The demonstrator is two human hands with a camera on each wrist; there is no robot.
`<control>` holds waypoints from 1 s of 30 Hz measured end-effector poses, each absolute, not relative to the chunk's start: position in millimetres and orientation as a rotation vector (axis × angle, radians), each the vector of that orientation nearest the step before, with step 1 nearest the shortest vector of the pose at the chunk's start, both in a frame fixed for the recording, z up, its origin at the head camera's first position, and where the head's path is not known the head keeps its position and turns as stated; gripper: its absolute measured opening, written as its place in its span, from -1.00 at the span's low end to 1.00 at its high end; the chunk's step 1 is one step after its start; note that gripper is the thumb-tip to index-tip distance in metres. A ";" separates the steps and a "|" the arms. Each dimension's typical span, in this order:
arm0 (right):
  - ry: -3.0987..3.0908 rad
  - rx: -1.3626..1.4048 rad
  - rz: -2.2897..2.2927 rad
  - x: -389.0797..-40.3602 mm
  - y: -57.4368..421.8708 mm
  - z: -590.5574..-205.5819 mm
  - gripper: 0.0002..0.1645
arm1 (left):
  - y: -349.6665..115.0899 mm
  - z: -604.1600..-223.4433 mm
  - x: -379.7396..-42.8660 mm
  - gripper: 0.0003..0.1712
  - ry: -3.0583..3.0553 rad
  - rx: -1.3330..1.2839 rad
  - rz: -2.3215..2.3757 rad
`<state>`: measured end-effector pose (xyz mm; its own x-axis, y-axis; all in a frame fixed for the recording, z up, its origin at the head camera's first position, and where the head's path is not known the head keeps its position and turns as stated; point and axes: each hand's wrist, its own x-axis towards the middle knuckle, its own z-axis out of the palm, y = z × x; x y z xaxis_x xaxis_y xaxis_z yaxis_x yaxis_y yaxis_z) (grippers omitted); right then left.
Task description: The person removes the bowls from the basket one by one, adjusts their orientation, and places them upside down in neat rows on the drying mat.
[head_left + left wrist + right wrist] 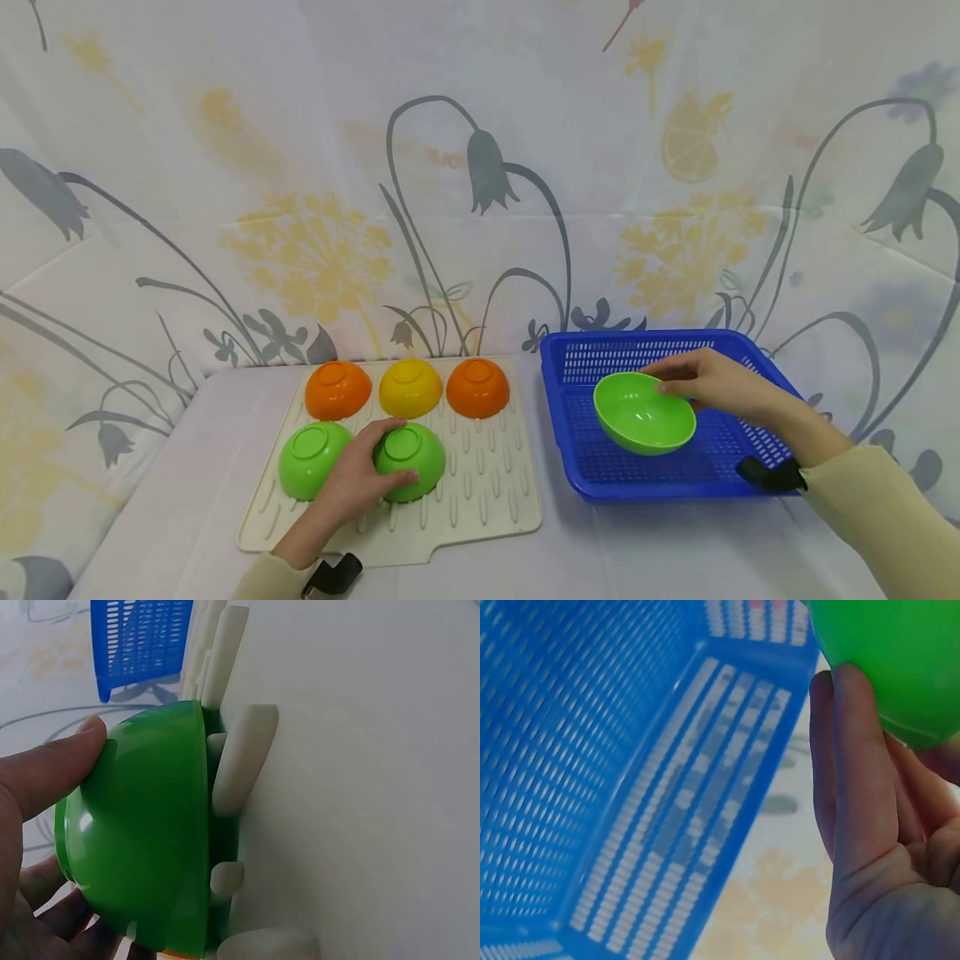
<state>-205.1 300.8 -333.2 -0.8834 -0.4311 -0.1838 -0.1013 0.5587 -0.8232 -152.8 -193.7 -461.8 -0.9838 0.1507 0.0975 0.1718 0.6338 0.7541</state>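
My left hand [362,471] grips an upside-down green bowl [409,462] on the cream drying mat [491,500], thumb on one side and fingers round the other. In the left wrist view that bowl [142,832] stands rim-down on the mat's raised ridges. My right hand [705,382] pinches another green bowl [645,417] by its rim, thumb inside, over the blue basket [558,433]. This bowl is tilted, its hollow facing up and toward me. The right wrist view shows the fingers against the bowl's outer side [900,667].
Another upturned green bowl [311,467] sits on the mat left of my left hand. Along the mat's back stand an orange bowl [337,392], a yellow bowl [410,390] and a second orange bowl [477,390], all upside down. A flower-print cloth [525,250] hangs behind.
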 end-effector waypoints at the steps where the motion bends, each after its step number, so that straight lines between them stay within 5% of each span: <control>1: 2.431 -0.433 -1.257 -203.0 297.4 -332.3 -0.51 | -193.6 -461.7 -152.5 -0.11 -2.818 -0.279 -1.300; 30: 2.547 -0.587 -1.318 -149.9 188.7 -351.7 -0.71 | -182.5 -439.6 -142.6 -0.08 -2.735 -0.398 -1.376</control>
